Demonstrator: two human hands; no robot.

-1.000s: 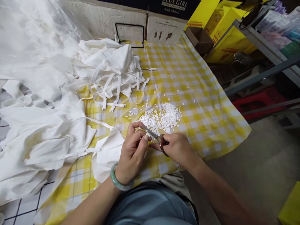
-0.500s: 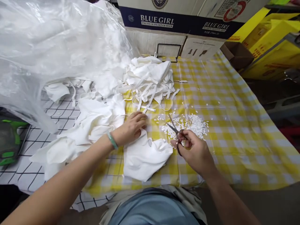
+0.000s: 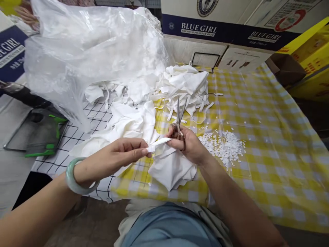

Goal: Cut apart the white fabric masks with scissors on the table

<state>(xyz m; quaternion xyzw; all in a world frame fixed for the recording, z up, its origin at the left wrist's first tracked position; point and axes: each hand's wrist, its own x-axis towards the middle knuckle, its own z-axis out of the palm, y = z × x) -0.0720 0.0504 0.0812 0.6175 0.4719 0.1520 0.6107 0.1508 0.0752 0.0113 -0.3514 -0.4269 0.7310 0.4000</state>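
Plastic sheeting [image 3: 87,51] is heaped at the far left corner of the worktop [image 3: 269,144], clear and crumpled, with white cloth showing through it. Below it, off the left edge, lies a dark flat thing with green parts [image 3: 43,135]. My left hand [image 3: 115,159] comes in from the left, a pale green bangle [image 3: 74,178] on the wrist; its fingers are pinched narrow on one end of a white strap [image 3: 159,142]. The strap runs level to my right hand [image 3: 187,145], which grips the other end just above the near edge — so the strap is stretched taut between both hands. That right hand also holds scissors [image 3: 179,116], fingers through the handles, the blades pointing up and away from me, a little apart. Under both hands hangs a piece of white fabric [image 3: 172,169], draped over the near edge onto the yellow checked cloth [image 3: 257,113]. Behind the scissors, toward the far edge, sits a pile of white garments with loose straps [image 3: 187,85]. Right of my right hand, white snippets [image 3: 226,145] lie scattered in a small heap — all of them on the checked cloth. Along the far edge stands a cardboard box [image 3: 218,34] printed BLUE GIRL, and yellow boxes [image 3: 313,61] rise at the far right corner.
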